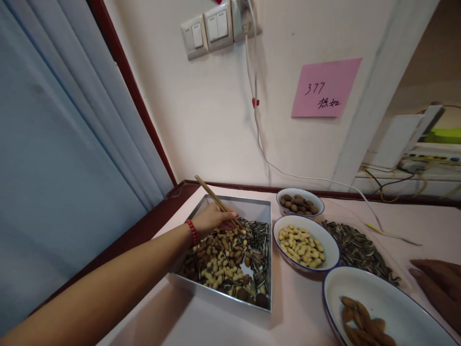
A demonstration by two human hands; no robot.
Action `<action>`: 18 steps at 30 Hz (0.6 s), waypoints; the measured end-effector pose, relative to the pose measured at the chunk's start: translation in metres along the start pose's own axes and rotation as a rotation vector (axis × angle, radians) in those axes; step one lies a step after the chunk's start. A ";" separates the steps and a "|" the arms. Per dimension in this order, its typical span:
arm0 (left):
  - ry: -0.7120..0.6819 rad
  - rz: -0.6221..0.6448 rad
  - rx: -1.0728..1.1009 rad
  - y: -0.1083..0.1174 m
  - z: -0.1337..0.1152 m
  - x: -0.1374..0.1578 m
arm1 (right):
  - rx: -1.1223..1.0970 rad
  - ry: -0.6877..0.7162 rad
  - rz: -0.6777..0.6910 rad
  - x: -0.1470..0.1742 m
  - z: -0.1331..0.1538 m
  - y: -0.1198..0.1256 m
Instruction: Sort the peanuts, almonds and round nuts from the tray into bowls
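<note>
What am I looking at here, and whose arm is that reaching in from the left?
There is no machine: a camera worn on a person's head looks down at their own hands. The left hand holds wooden chopsticks over a metal tray of mixed peanuts and seeds. The right hand rests flat at the table edge, holding nothing. Beside the tray stand a bowl of peanuts, a small bowl of brown nuts and a bowl of almonds, with a loose pile of sunflower seeds on the pink table.
</note>
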State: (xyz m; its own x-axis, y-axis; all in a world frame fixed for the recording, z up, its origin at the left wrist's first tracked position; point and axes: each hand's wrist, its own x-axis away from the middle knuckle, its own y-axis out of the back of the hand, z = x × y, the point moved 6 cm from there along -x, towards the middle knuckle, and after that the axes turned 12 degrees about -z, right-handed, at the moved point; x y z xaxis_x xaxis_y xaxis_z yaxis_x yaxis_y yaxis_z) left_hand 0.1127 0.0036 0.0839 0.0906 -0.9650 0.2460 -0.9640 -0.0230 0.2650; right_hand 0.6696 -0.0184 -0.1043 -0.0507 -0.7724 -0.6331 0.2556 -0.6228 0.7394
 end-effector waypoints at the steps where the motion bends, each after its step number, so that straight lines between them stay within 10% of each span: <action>1: 0.013 -0.018 0.035 0.004 -0.002 0.000 | 0.017 0.035 0.010 0.000 0.003 0.000; 9: -0.060 -0.040 0.257 0.008 -0.057 0.023 | 0.033 0.039 0.003 -0.005 0.018 0.009; 18: -0.252 0.202 0.060 -0.073 -0.096 0.048 | 0.024 -0.034 0.032 -0.008 0.032 0.020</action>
State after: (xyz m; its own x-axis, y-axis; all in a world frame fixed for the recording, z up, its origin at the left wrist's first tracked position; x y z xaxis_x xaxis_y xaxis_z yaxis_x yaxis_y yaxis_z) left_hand 0.2110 -0.0157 0.1658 -0.1618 -0.9857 0.0472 -0.9699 0.1677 0.1768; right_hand 0.6447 -0.0285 -0.0768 -0.0759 -0.7953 -0.6015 0.2342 -0.6006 0.7645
